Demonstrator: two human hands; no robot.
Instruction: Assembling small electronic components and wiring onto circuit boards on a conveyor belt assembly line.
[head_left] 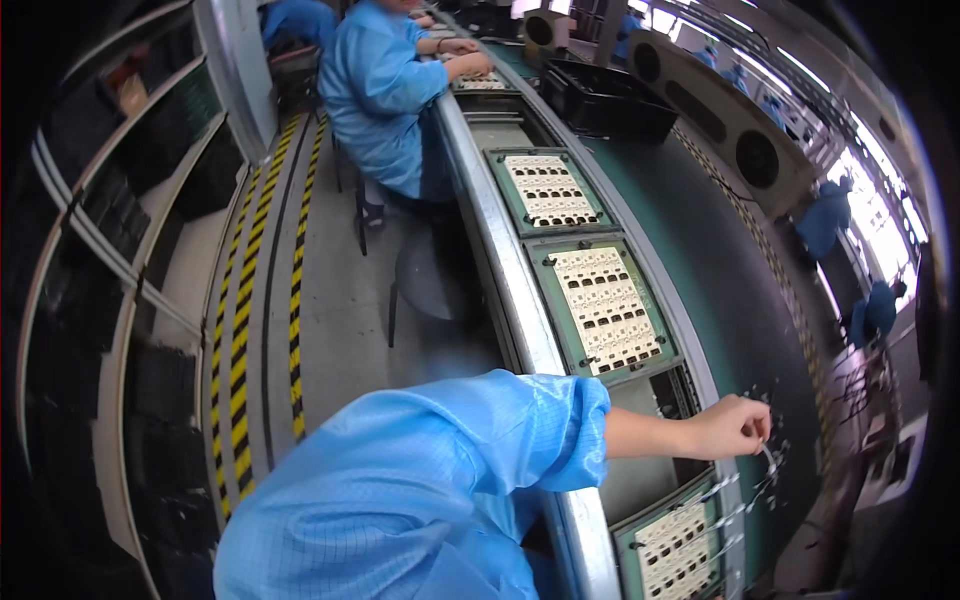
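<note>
The blue sleeve (420, 480) ends in a left hand (735, 428) pinched on a small metal clip (768, 458) beyond the green tray (604, 310); a loose pinch could drop it.

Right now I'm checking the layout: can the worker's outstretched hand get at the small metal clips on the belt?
Probably yes. The hand is already out over the belt, pinching one of the clips, with nothing between it and the others.

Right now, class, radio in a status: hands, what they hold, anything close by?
One hand out over the green belt, pinching a small metal pin. Other hand out of view. More pins scattered beside it; tray of white parts just below.
</note>
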